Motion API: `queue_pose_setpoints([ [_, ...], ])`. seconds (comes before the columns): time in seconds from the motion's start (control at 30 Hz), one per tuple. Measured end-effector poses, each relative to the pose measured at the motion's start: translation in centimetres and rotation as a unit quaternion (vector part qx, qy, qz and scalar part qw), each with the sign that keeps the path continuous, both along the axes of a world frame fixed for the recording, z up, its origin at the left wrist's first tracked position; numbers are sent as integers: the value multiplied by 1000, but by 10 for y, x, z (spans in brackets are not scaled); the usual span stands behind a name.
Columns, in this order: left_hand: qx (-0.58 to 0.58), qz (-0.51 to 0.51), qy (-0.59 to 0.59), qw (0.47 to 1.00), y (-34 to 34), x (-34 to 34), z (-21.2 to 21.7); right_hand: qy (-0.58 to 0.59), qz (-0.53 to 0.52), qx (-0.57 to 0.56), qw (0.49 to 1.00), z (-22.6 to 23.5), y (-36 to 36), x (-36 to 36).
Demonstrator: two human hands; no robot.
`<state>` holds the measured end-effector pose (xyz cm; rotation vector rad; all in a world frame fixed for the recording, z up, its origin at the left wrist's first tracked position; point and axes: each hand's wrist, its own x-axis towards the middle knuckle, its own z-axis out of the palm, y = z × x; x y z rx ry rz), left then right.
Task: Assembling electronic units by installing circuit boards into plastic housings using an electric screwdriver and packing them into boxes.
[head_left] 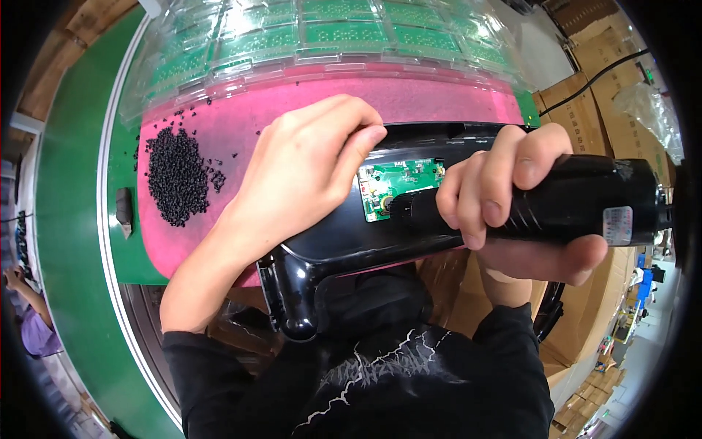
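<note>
A glossy black plastic housing (344,238) lies across the pink mat, its near left end hanging over the table's front edge. Set in an opening in it is a green circuit board (398,175) with small components. My left hand (307,157) is closed on the housing's far edge, thumb and fingers bent together beside the board. In my right hand (504,175) is a thick black electric screwdriver (578,197), held almost level with the fingers wrapped round its body. Its ribbed nose points left and sits over the lower part of the board; the tip itself is hidden.
Small black screws (175,175) lie heaped on the left of the pink mat (446,95). Clear plastic trays (336,44) of green boards stand behind. A small dark object (124,207) rests on the green tabletop. Cardboard boxes (578,110) are at right, another person (40,333) far left.
</note>
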<state>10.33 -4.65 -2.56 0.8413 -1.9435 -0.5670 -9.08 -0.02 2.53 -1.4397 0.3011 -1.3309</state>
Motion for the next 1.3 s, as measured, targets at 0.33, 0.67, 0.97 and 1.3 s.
queue_pose_setpoints([
  [0.33, 14, -10, -23, 1000, 1, 4, 2, 141, 68, 11, 988, 10, -8, 7],
  [0.67, -10, -15, 0, 1000, 2, 6, 0, 181, -63, 124, 974, 14, 5, 34],
  [0.97, 15, -68, -43, 997, 3, 8, -4, 70, -27, 29, 997, -1, 3, 23],
  [1.3, -29, -177, -69, 981, 2, 1, -3, -79, -84, -97, 989, 28, 1, 4],
])
